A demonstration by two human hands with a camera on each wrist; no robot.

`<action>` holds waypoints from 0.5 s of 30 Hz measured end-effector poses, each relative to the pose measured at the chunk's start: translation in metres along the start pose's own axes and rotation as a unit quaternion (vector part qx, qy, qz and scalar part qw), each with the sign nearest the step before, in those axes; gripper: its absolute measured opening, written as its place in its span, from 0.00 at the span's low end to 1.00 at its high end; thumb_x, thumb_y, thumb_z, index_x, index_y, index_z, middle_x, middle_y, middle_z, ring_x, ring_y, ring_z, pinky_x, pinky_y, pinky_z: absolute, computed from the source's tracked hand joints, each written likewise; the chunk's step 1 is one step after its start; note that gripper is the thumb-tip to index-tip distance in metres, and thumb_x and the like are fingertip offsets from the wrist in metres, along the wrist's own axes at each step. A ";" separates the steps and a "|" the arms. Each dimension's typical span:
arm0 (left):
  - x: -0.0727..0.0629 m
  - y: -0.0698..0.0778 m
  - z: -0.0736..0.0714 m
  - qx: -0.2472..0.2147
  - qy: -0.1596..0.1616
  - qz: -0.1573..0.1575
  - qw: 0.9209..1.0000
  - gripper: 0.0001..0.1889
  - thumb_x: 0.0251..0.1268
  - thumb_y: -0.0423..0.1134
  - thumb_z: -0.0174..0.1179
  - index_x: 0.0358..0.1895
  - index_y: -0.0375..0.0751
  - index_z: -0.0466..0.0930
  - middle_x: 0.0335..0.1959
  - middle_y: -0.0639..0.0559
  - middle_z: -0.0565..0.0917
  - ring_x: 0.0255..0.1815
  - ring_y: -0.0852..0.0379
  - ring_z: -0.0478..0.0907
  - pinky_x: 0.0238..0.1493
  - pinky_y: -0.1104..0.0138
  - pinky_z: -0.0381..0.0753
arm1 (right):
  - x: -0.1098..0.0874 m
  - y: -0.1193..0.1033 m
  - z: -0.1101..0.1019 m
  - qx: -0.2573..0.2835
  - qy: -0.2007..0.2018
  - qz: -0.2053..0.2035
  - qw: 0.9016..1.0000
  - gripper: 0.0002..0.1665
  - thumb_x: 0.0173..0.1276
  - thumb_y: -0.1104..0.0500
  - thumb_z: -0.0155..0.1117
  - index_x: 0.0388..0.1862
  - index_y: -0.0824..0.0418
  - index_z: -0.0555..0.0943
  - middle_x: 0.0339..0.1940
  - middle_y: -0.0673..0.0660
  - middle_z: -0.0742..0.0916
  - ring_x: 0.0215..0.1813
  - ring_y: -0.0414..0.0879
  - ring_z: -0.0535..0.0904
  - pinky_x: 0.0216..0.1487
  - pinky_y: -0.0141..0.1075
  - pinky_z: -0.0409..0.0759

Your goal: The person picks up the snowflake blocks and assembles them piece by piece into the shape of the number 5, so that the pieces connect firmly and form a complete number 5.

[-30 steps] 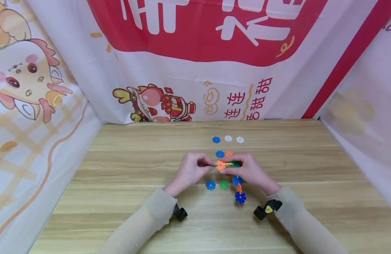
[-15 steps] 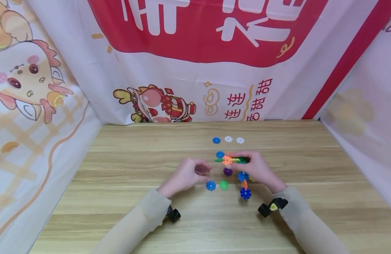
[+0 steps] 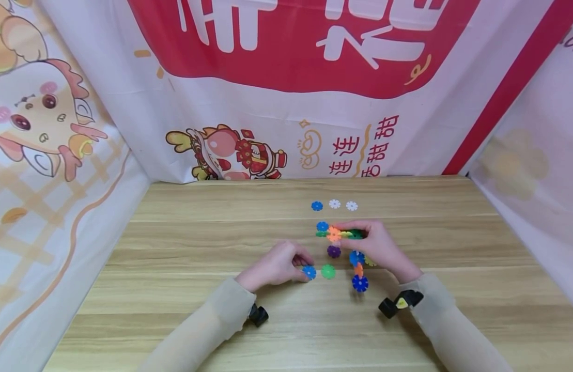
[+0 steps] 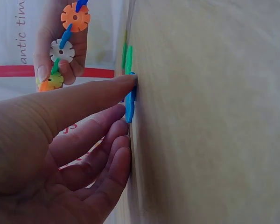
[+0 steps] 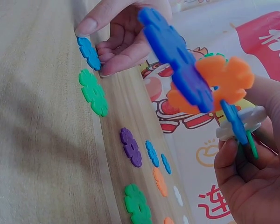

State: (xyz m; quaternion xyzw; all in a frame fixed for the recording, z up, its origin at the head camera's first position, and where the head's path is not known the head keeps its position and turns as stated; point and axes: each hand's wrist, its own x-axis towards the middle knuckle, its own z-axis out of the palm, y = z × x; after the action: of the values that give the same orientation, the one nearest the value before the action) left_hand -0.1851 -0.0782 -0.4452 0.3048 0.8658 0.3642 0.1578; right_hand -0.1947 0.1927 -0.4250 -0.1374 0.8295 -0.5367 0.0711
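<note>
In the head view, my left hand [image 3: 278, 263] is low over the table, thumb and fingers at opposite edges of a light blue snowflake disc [image 3: 309, 272]. The right wrist view shows this blue disc [image 5: 88, 53] pinched close to the wood. Raised above the table, my right hand [image 3: 381, 248] grips a chain of interlocked snowflake discs [image 3: 334, 234]. Orange, yellow and green pieces stick out to the left of its fingers, while a dark blue disc [image 3: 360, 283] hangs at the near end. A white disc [image 5: 245, 122] of the chain sits by the right thumb.
Loose discs lie flat on the table [image 3: 198, 310]: a green disc [image 3: 328, 271] beside the left fingertips, a purple disc [image 3: 334, 251] behind it, and a blue disc [image 3: 322, 226]. At the back are another blue disc [image 3: 316, 205] and white discs [image 3: 335, 204]. Printed cloth encloses the table.
My left hand has let go of the chain's end, moved down toward me and taken the light blue disc. The right hand has shifted slightly right with the chain.
</note>
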 end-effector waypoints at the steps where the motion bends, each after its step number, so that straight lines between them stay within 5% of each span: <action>1: 0.000 0.001 0.000 0.003 -0.002 -0.001 1.000 0.15 0.53 0.33 0.79 0.45 0.40 0.89 0.39 0.57 0.87 0.40 0.61 0.81 0.44 0.70 0.80 | 0.000 0.000 0.000 0.000 0.000 -0.002 1.000 0.23 0.62 0.48 0.79 0.55 0.49 0.88 0.57 0.52 0.87 0.55 0.49 0.82 0.52 0.42 0.83; 15: 0.001 0.001 -0.001 -0.006 -0.006 -0.026 1.000 0.14 0.52 0.33 0.79 0.43 0.42 0.88 0.36 0.59 0.84 0.39 0.60 0.80 0.44 0.69 0.80 | 0.001 0.004 0.001 0.013 -0.003 -0.028 1.000 0.22 0.62 0.50 0.80 0.55 0.51 0.88 0.56 0.51 0.87 0.55 0.48 0.83 0.51 0.38 0.84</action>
State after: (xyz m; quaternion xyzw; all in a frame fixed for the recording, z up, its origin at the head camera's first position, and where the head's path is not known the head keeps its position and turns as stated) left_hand -0.1857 -0.0771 -0.4441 0.2837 0.8702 0.3629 0.1746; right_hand -0.1957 0.1929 -0.4291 -0.1615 0.8180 -0.5488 0.0600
